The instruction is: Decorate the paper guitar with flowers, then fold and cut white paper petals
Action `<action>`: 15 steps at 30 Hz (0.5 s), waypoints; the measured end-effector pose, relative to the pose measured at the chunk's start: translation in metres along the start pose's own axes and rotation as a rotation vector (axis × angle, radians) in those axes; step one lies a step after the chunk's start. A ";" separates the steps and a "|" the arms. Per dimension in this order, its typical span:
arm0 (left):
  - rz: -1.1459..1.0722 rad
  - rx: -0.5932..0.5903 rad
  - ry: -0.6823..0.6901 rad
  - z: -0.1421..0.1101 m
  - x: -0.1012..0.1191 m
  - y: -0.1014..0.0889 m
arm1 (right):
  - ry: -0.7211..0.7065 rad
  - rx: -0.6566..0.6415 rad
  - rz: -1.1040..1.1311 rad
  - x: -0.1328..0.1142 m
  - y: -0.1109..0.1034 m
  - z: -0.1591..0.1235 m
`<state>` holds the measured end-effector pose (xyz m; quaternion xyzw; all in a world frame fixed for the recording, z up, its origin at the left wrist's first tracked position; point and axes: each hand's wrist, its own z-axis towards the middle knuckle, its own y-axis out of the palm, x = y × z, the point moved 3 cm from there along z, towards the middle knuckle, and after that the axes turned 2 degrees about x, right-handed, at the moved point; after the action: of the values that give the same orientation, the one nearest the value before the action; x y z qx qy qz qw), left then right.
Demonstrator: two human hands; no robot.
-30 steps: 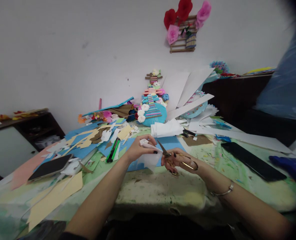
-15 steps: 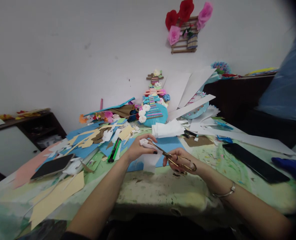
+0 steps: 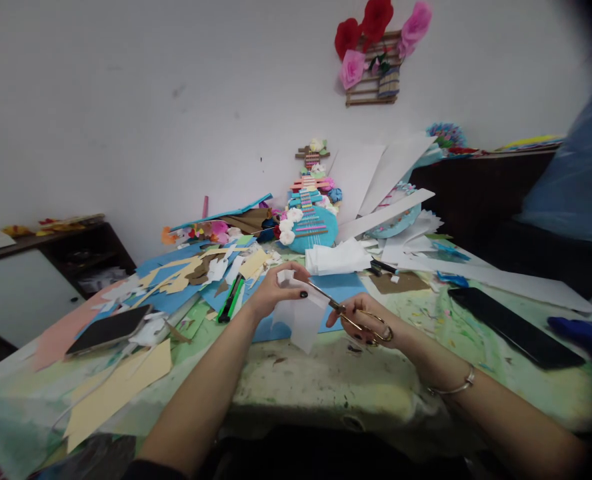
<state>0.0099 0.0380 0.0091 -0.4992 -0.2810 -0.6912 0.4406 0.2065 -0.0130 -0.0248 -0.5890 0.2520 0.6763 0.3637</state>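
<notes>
My left hand (image 3: 279,291) pinches a piece of thin white paper (image 3: 300,321) between thumb and fingers, and the sheet hangs down below the hand. In my right hand (image 3: 364,317) is a pair of scissors (image 3: 377,327) with gold-coloured handles, fingers through the loops. The blades point left to the paper's upper edge, close to my left fingertips. Beneath the hands lies a blue sheet (image 3: 347,287). Just behind it is a stack of folded white paper (image 3: 337,257). A green box cutter (image 3: 231,299) rests left of my left hand.
Paper scraps (image 3: 191,267) cover the table's left side, near a phone (image 3: 109,329). A long black device (image 3: 515,327) lies at the right, with markers (image 3: 382,267) farther back. A blue paper guitar-like craft (image 3: 313,229) leans against the wall.
More of the white paper now hangs open below my left hand. The scissors have stayed at its upper edge, and the view has shifted slightly.
</notes>
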 end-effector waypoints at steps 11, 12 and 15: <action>0.010 0.080 -0.038 -0.001 0.003 -0.006 | -0.020 -0.074 0.010 0.003 -0.002 -0.001; 0.023 0.073 -0.040 -0.001 0.002 -0.005 | -0.013 -0.082 0.013 0.004 -0.001 -0.001; 0.054 0.053 -0.042 0.000 0.000 -0.002 | 0.002 -0.081 0.030 0.006 -0.001 -0.001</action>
<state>0.0078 0.0384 0.0094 -0.5091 -0.2951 -0.6606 0.4661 0.2076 -0.0115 -0.0311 -0.6001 0.2336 0.6907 0.3291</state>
